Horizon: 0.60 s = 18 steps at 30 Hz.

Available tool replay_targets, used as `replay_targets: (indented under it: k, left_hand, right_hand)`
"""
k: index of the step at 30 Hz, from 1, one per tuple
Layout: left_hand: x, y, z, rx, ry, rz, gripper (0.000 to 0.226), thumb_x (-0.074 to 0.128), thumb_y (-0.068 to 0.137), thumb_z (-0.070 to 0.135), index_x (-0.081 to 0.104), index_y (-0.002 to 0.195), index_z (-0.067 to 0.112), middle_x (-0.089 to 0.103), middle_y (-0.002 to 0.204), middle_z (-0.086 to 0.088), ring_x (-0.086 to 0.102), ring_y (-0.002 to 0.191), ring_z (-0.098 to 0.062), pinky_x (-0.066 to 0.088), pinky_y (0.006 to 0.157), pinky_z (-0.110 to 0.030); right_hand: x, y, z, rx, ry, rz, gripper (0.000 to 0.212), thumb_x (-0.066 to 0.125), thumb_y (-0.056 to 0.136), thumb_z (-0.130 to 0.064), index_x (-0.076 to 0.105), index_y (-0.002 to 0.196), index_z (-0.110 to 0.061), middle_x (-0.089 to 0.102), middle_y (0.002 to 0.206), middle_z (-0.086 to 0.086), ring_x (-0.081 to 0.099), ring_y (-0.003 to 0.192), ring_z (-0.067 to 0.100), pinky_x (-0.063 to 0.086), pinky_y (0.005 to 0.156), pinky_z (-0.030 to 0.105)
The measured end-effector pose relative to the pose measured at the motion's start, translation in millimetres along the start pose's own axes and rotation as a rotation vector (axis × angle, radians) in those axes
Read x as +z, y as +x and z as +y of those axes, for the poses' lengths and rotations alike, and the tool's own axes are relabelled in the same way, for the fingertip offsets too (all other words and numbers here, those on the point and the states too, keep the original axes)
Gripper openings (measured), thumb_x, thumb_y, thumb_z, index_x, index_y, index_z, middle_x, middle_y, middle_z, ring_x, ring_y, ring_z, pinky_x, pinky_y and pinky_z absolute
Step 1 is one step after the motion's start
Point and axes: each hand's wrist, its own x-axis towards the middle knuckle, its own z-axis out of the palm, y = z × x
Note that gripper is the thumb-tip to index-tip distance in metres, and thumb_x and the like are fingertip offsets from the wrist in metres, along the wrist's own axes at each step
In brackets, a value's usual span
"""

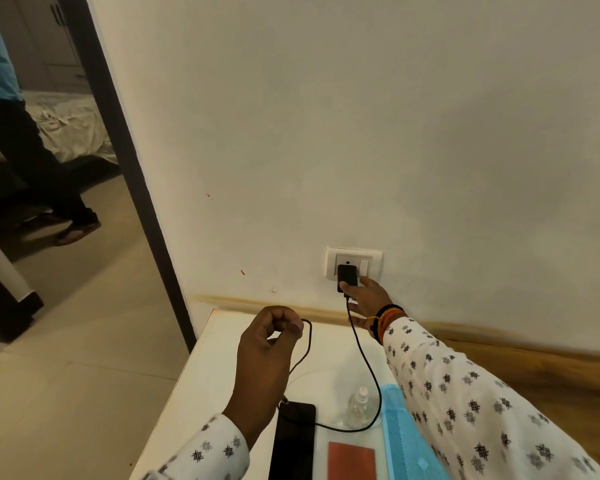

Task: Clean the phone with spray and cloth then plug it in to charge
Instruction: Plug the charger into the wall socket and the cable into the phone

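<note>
A black phone (293, 441) lies flat on the white table (201, 386), with the black cable (368, 365) plugged into its top end. My left hand (267, 351) is raised above the phone and pinches a loop of that cable. The cable runs in a curve up to a black charger (347, 277) seated in the white wall socket (354, 263). My right hand (368, 299) reaches to the wall, thumb and fingers on the charger's lower end. A small clear spray bottle (359, 405) stands right of the phone. A blue cloth (406, 441) lies under my right sleeve.
A red-brown card or pad (352, 460) lies on the table near the front. A dark door frame (129, 161) borders the wall on the left; beyond it a person's legs (32, 161) stand on the tiled floor near a bed. A wooden skirting (499, 341) runs along the wall.
</note>
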Motion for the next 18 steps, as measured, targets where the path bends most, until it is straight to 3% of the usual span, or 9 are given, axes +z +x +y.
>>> replay_targets:
  k: [4, 6, 9, 12, 15, 18]
  left_hand:
    - [2.0, 4.3, 14.0, 0.021, -0.065, 0.046, 0.020, 0.063, 0.091, 0.006, 0.063, 0.096, 0.025, 0.070, 0.078, -0.006, 0.046, 0.043, 0.003, 0.031, 0.051, -0.026]
    - [2.7, -0.5, 25.2, 0.058, -0.068, 0.042, 0.021, 0.062, 0.094, 0.010, 0.059, 0.105, 0.028, 0.070, 0.076, -0.006, 0.046, 0.043, 0.004, 0.032, 0.051, -0.027]
    - [-1.0, -17.1, 44.2, 0.114, -0.094, 0.013, 0.021, 0.061, 0.094, 0.012, 0.058, 0.110, 0.025, 0.069, 0.076, -0.010, 0.048, 0.045, 0.003, 0.032, 0.052, -0.029]
    - [-3.0, -32.9, 67.2, 0.183, -0.101, -0.012, 0.017, 0.062, 0.093, 0.014, 0.060, 0.108, 0.022, 0.072, 0.072, -0.004, 0.052, 0.052, 0.001, 0.034, 0.057, -0.031]
    - [-2.3, -55.3, 90.0, 0.232, -0.124, -0.048, 0.015, 0.060, 0.094, 0.014, 0.060, 0.109, 0.018, 0.074, 0.073, -0.003, 0.053, 0.050, 0.002, 0.035, 0.059, -0.030]
    - [-3.6, -74.0, 109.8, 0.258, -0.176, -0.050, 0.014, 0.059, 0.096, 0.015, 0.060, 0.110, 0.017, 0.073, 0.077, -0.005, 0.049, 0.047, 0.000, 0.035, 0.056, -0.029]
  right_hand:
    - [-6.3, -13.7, 7.2, -0.227, -0.256, 0.112, 0.071, 0.075, 0.081, -0.032, 0.042, 0.142, -0.015, 0.050, 0.140, 0.011, 0.051, 0.122, 0.027, 0.044, 0.101, 0.040]
    - [-9.8, -40.3, 14.3, -0.359, -0.388, 0.157, 0.056, 0.073, 0.082, -0.027, 0.053, 0.133, -0.014, 0.057, 0.131, 0.009, 0.055, 0.115, 0.023, 0.043, 0.096, 0.031]
    - [-14.5, -91.2, 30.9, -0.631, -0.435, 0.210, 0.029, 0.067, 0.085, -0.012, 0.066, 0.113, -0.018, 0.067, 0.111, 0.000, 0.061, 0.090, 0.015, 0.047, 0.082, 0.022]
    - [-12.0, -143.7, 30.0, -0.744, -0.345, 0.006, 0.023, 0.060, 0.090, -0.006, 0.071, 0.103, -0.021, 0.070, 0.096, -0.007, 0.064, 0.080, 0.012, 0.050, 0.072, 0.017]
    - [-7.1, -193.3, 21.2, -0.662, -0.258, -0.296, 0.027, 0.051, 0.098, -0.016, 0.064, 0.115, -0.032, 0.070, 0.097, -0.005, 0.058, 0.065, 0.012, 0.049, 0.057, 0.027]
    - [-11.0, -228.2, 6.7, -0.684, -0.296, -0.419, 0.024, 0.043, 0.102, -0.028, 0.064, 0.115, -0.028, 0.072, 0.086, 0.002, 0.053, 0.057, 0.013, 0.044, 0.050, 0.023]
